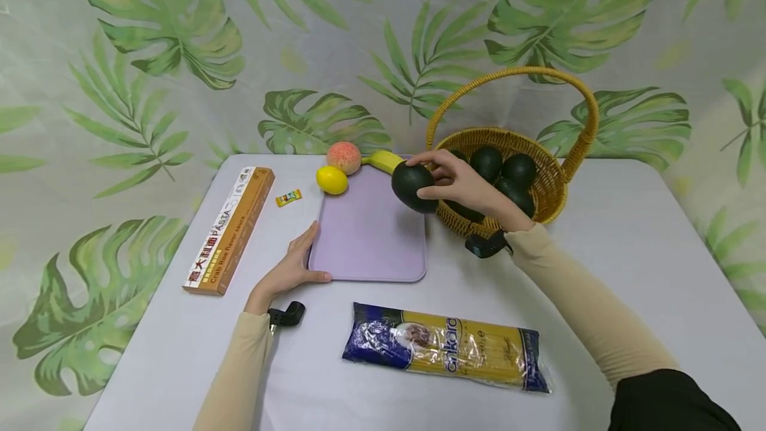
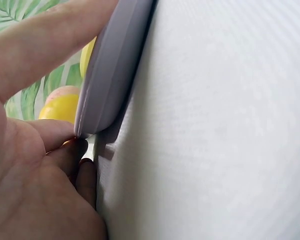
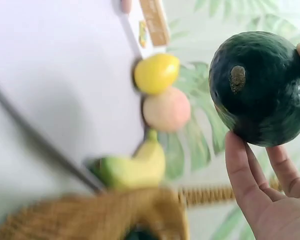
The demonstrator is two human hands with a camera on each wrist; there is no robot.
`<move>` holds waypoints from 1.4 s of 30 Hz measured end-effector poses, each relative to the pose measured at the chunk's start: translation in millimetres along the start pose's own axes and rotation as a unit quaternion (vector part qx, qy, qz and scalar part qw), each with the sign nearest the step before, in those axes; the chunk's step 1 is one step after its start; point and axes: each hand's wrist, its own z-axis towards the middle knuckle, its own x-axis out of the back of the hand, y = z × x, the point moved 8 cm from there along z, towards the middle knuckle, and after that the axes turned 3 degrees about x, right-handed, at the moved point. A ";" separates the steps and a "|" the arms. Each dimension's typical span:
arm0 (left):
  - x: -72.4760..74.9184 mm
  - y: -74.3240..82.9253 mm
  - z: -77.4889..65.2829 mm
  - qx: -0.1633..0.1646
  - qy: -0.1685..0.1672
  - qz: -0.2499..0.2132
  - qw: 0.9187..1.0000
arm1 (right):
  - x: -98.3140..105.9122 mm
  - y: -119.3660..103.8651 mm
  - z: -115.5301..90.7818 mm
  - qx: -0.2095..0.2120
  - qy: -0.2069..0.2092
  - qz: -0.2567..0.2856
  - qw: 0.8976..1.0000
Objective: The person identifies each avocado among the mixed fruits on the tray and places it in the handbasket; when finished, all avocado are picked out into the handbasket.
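My right hand [image 1: 457,181] holds a dark green avocado [image 1: 413,186] between thumb and fingers, above the back right part of a pale purple tray [image 1: 371,238]. In the right wrist view, the avocado [image 3: 260,90] shows its brown stem scar, with fingertips against its underside. Around the tray's front left corner, my left hand [image 1: 290,268] has its thumb along the front edge and its fingers at the left side. The left wrist view shows fingertips touching the tray's rim [image 2: 102,95]. Several more avocados [image 1: 519,170] lie in a wicker basket [image 1: 553,201] beside the tray.
A lemon [image 1: 332,179], a peach [image 1: 344,157] and a banana [image 1: 385,161] sit along the tray's back. Left of it lie a small yellow packet [image 1: 288,198] and a pasta box [image 1: 230,231]. A spaghetti bag [image 1: 449,348] lies in front. The basket's tall handle [image 1: 520,72] arches up.
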 end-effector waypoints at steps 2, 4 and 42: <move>-0.2 -0.3 0.4 -0.001 -0.001 0.000 1.000 | 15.2 2.2 -14.8 -0.012 0.013 -0.003 1.000; -0.7 -1.0 0.8 0.000 -0.001 0.001 1.000 | 31.7 8.7 -28.9 -0.030 0.031 -0.010 0.999; 0.9 -7.7 -0.3 0.012 0.001 0.002 1.000 | 81.0 68.5 -75.8 -0.133 0.011 -0.265 0.955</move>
